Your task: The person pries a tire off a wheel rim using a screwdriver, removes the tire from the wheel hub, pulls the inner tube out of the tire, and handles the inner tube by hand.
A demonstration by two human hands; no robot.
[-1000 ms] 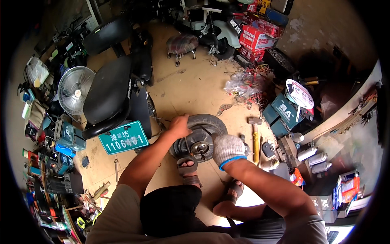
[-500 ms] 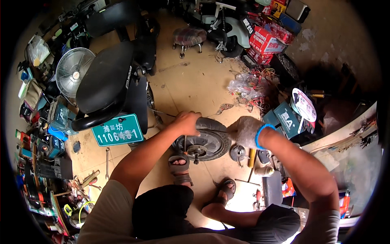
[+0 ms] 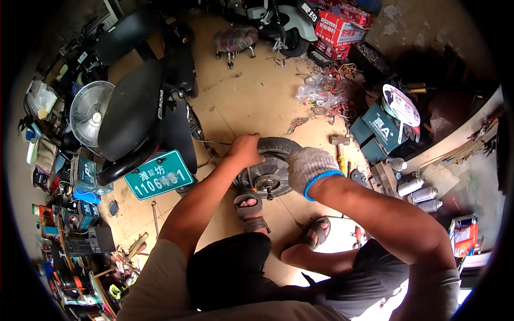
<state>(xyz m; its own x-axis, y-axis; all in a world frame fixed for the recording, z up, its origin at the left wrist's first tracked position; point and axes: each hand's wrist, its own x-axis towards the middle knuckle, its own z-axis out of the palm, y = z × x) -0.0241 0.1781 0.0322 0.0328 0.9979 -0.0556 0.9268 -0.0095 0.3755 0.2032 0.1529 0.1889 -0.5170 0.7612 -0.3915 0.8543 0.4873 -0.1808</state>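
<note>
A wheel with a black tire (image 3: 279,144) and a grey metal hub (image 3: 269,183) lies on the floor in front of my feet, its axle end toward me. My bare left hand (image 3: 246,151) is closed over the tire's upper left edge. Below its fingers a thin metal rod (image 3: 249,177) slants down across the wheel's left side. My right hand (image 3: 313,170) wears a grey knitted glove with a blue cuff. Curled, it rests at the right side of the tire and covers that part. Whatever its fingers hold is hidden.
A scooter with a black seat (image 3: 131,109) and green plate (image 3: 160,174) stands to the left, near a fan (image 3: 92,115). On the right are a hammer (image 3: 341,155), spray cans (image 3: 423,193) and green batteries (image 3: 378,128). A stool (image 3: 235,40) and wire heap (image 3: 326,91) lie beyond.
My gloved right hand has moved left and closer over the wheel, uncovering the hammer. My left hand stays at the tire's upper left. The whole view has shifted slightly.
</note>
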